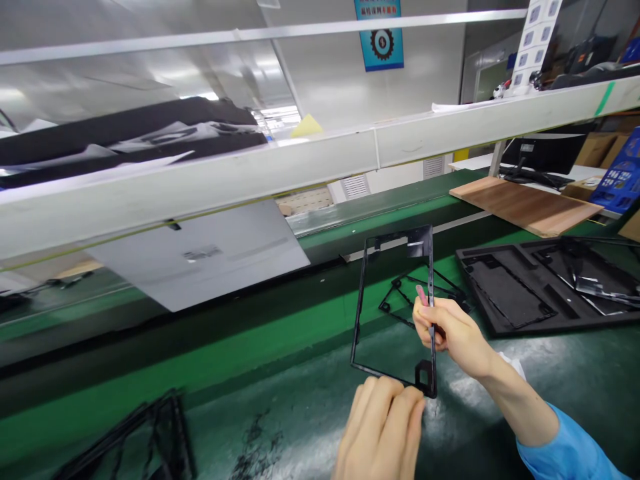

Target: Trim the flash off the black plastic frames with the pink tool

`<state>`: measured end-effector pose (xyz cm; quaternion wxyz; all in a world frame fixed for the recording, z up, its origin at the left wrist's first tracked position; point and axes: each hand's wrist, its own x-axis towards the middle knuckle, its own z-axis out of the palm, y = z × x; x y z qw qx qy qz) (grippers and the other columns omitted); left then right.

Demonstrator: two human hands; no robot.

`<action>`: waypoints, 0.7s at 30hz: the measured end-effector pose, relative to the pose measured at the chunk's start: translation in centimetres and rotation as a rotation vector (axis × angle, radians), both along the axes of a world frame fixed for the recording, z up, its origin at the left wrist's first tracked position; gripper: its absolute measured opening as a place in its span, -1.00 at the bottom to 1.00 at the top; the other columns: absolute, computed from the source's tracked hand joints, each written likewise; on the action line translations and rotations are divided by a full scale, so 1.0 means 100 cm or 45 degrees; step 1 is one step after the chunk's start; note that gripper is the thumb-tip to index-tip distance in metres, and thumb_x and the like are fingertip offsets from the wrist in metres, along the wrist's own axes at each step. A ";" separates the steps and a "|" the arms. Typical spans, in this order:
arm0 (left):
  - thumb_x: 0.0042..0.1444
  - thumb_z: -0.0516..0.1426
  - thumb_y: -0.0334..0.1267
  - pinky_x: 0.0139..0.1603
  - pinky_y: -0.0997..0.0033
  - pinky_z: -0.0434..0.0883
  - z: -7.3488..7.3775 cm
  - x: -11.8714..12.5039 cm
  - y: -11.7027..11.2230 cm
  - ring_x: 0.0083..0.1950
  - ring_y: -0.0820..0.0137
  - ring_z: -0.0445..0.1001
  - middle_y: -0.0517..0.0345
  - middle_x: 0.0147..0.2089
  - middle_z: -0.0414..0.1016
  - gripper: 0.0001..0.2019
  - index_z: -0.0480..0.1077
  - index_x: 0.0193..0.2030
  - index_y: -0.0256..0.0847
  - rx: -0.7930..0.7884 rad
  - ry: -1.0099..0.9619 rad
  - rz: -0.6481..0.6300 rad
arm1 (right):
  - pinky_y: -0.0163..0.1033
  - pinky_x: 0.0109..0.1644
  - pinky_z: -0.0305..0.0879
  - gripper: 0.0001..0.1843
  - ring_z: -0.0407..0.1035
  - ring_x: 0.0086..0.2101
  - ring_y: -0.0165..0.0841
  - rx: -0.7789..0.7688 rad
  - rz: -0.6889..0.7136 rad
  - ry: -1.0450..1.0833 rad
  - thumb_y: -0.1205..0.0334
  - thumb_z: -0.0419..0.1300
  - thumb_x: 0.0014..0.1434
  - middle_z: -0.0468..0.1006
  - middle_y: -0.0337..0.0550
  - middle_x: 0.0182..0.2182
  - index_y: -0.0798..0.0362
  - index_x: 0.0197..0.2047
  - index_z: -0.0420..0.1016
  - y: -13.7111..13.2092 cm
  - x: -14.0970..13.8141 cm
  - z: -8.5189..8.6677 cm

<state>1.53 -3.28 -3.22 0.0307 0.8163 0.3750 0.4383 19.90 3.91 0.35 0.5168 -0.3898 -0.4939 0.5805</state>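
Note:
A thin black rectangular plastic frame (360, 293) is held up, tilted, above the green table. My left hand (380, 427) is closed on its bottom edge near the lower right corner. At the right side of the frame, my right hand (457, 333) is closed around a slim pink tool (423, 294), whose tip shows above the thumb. The rest of that tool is hidden by the fingers, so its kind is unclear. Behind the held frame, more black frames (397, 293) lie on the table.
A black foam tray (505, 319) with frames in it lies at the right. More black frames (185, 433) are at the lower left, near dark shavings (257, 447). A wooden board (525, 203) lies at the back right. A white shelf beam (320, 160) crosses above the table (300, 427).

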 end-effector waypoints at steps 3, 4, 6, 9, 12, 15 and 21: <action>0.42 0.09 -0.50 -0.16 0.40 0.39 -0.010 0.013 0.010 -0.25 0.36 0.46 0.22 -0.25 0.47 -0.80 0.39 -0.17 -0.09 -0.167 -0.128 0.014 | -0.28 -0.50 -0.15 -0.45 -0.08 -0.55 -0.47 0.015 -0.072 -0.048 -0.35 0.20 0.31 0.15 -0.42 -0.53 -0.04 -0.37 0.27 0.004 -0.007 -0.004; 0.38 0.08 -0.49 -0.20 0.43 0.39 -0.012 0.016 0.015 -0.27 0.38 0.46 0.23 -0.27 0.45 -0.80 0.38 -0.20 -0.09 -0.217 -0.177 0.019 | -0.28 -0.49 -0.11 -0.44 -0.05 -0.54 -0.46 0.027 -0.100 -0.081 -0.38 0.20 0.31 0.16 -0.41 -0.51 -0.03 -0.32 0.33 0.005 -0.008 -0.006; 0.32 0.08 -0.47 -0.27 0.47 0.36 -0.013 0.021 0.027 -0.32 0.41 0.43 0.27 -0.31 0.42 -0.81 0.38 -0.26 -0.09 -0.294 -0.268 0.040 | -0.27 -0.43 0.01 -0.44 0.04 -0.48 -0.42 0.056 -0.145 -0.174 -0.37 0.27 0.28 0.20 -0.38 -0.46 0.01 -0.21 0.46 0.009 -0.011 -0.012; 0.32 0.12 -0.39 -0.32 0.50 0.35 -0.013 0.023 0.044 -0.37 0.43 0.40 0.28 -0.36 0.41 -0.83 0.42 -0.31 -0.10 -0.430 -0.432 0.074 | -0.23 -0.32 0.16 -0.42 0.17 -0.40 -0.36 0.067 -0.177 -0.333 -0.25 0.37 0.22 0.25 -0.36 -0.42 0.08 0.04 0.54 0.013 -0.011 -0.023; 0.36 0.13 -0.27 -0.33 0.50 0.36 -0.013 0.021 0.053 -0.38 0.42 0.39 0.27 -0.38 0.42 -0.80 0.43 -0.33 -0.12 -0.508 -0.548 0.095 | -0.20 -0.24 0.22 -0.27 0.25 -0.37 -0.31 0.052 -0.176 -0.512 -0.21 0.34 0.27 0.30 -0.37 -0.40 0.10 0.31 0.43 0.017 -0.011 -0.032; 0.39 0.13 -0.21 -0.30 0.50 0.40 -0.015 0.018 0.055 -0.36 0.41 0.42 0.25 -0.38 0.44 -0.78 0.44 -0.33 -0.13 -0.552 -0.579 0.082 | -0.19 -0.28 0.11 -0.48 0.23 -0.43 -0.32 0.062 -0.117 -0.741 -0.27 0.28 0.36 0.33 -0.35 -0.48 0.06 -0.02 0.60 0.017 -0.008 -0.031; 0.44 0.15 -0.14 -0.26 0.52 0.43 -0.012 0.013 0.054 -0.33 0.42 0.44 0.23 -0.35 0.45 -0.75 0.47 -0.29 -0.14 -0.600 -0.664 0.080 | -0.18 -0.29 0.02 -0.29 0.24 -0.44 -0.30 0.098 -0.037 -1.024 -0.35 0.04 0.51 0.35 -0.25 -0.56 -0.02 -0.53 0.36 0.011 0.014 -0.009</action>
